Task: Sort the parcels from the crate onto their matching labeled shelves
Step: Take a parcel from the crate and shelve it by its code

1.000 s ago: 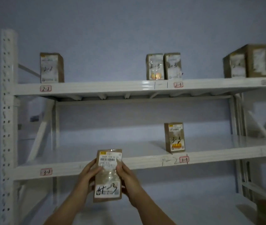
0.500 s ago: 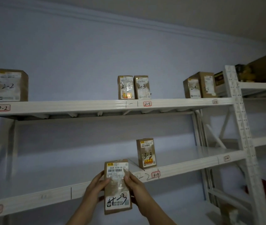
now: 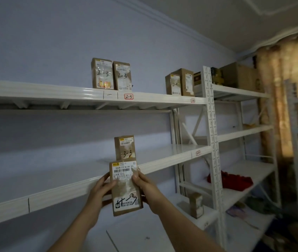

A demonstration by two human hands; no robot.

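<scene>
So the parcel in hand (image 3: 126,186) is not yet shelved: the left hand (image 3: 101,186) grips its left edge and the right hand (image 3: 144,182) pinches its right edge with the thumb on the front, holding it upright in front of the lip of the middle shelf (image 3: 53,193). Its handwritten mark near the bottom looks like 4-3, though the scrawl is hard to read, so by my judgement it belongs on a lower level than the ones at eye height. Just behind it stands one parcel marked 3-3 (image 3: 125,148) on the middle shelf. Lower right, one small box (image 3: 196,204) sits on the lower shelf (image 3: 206,218); its marking is too small to tell. Farther up, on the top shelf (image 3: 35,91), two parcels marked 2-3 (image 3: 111,74) stand side by side, touching, above the 2-3 tag (image 3: 128,96), and two more (image 3: 179,82), the front one reading 2-4, stand near the upright post (image 3: 212,135). That makes six placed in view and one being carried; the crate is out of view, so what remains cannot be counted.
</scene>
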